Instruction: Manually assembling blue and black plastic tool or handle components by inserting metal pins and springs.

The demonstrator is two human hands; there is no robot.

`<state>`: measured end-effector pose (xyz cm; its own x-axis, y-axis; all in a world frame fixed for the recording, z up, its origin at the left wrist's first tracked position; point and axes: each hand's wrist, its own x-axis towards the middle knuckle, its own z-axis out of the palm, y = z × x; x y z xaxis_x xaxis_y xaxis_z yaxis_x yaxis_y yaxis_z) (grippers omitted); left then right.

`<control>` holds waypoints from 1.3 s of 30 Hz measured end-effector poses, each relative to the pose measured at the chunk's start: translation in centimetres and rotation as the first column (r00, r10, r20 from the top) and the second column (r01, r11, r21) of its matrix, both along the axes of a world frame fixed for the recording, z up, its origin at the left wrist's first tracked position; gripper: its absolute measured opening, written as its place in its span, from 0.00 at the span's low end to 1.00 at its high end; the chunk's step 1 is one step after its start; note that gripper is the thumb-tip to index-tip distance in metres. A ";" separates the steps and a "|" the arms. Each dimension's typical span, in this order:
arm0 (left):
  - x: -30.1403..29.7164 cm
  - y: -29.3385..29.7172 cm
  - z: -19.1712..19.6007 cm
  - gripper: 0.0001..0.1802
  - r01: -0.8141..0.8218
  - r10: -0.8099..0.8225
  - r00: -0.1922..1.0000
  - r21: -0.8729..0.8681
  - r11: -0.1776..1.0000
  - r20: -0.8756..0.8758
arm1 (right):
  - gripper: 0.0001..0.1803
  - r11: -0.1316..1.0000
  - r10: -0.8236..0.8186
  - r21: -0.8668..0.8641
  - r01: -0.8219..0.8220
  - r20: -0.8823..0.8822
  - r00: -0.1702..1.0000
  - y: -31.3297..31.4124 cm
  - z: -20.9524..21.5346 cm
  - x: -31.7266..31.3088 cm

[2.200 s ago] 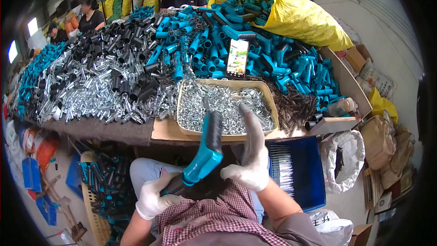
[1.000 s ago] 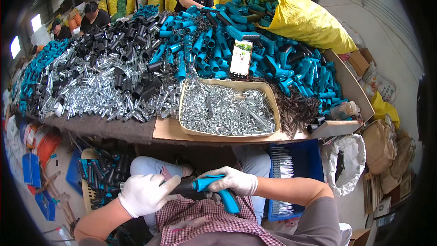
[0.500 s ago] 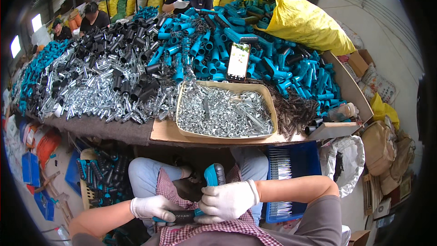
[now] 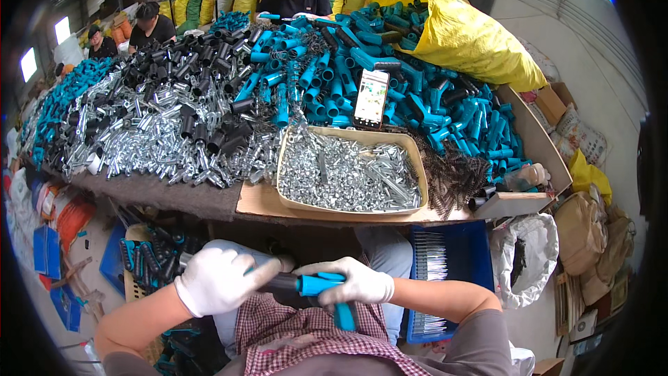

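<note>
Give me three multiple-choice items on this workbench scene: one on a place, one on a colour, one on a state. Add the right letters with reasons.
1. Where does the phone stand?
A. behind the tray of metal parts
B. on the floor
C. in the blue crate

2. What colour is the handle part held in the right hand?
A. yellow
B. teal
C. red

3. How are the hands?
A. bare
B. resting on the table
C. gloved, both on the piece

Answers: 1 A, it leans on the teal pile behind the tray. 2 B, it matches the teal pile. 3 C, the left hand and the right wear white gloves and grip the black and teal piece.
</note>
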<state>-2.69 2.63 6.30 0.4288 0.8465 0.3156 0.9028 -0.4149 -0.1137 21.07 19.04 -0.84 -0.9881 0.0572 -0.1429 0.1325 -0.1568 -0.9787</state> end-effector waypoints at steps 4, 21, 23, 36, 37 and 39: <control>-0.4 0.6 0.3 0.20 -0.183 0.291 0.951 -0.561 0.807 0.109 | 0.35 0.699 0.065 0.703 0.130 -0.243 0.968 -0.3 1.9 -0.9; 0.0 -2.6 -10.6 0.18 -0.322 0.686 0.420 -0.609 0.725 0.595 | 0.24 0.677 -0.483 0.281 0.680 -0.527 0.699 -3.2 1.6 -0.5; 1.8 -3.4 -10.9 0.14 -0.397 0.617 0.726 -0.549 0.736 0.302 | 0.22 0.743 -0.368 0.332 0.581 -0.522 0.770 -2.6 1.8 -0.8; 1.7 -4.0 -10.7 0.15 -0.291 0.362 0.697 -0.218 0.932 0.619 | 0.24 0.777 -0.478 0.176 0.605 -0.462 0.747 0.0 1.0 -0.7; 1.9 -3.7 -10.6 0.17 -0.459 0.552 0.517 -0.332 0.824 0.655 | 0.24 0.748 -0.463 0.210 0.629 -0.515 0.722 -1.5 1.2 -1.1; 1.0 -2.3 -12.1 0.17 -0.511 0.761 0.416 -0.564 0.649 0.499 | 0.24 0.657 -0.235 0.418 0.627 -0.677 0.698 -3.1 2.7 -2.9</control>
<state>-1.71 0.36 -5.82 -0.4915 0.8691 -0.0563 0.6726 0.4199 0.6093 18.19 15.94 1.85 -0.7029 0.3722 0.6061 -0.3450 0.5668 -0.7482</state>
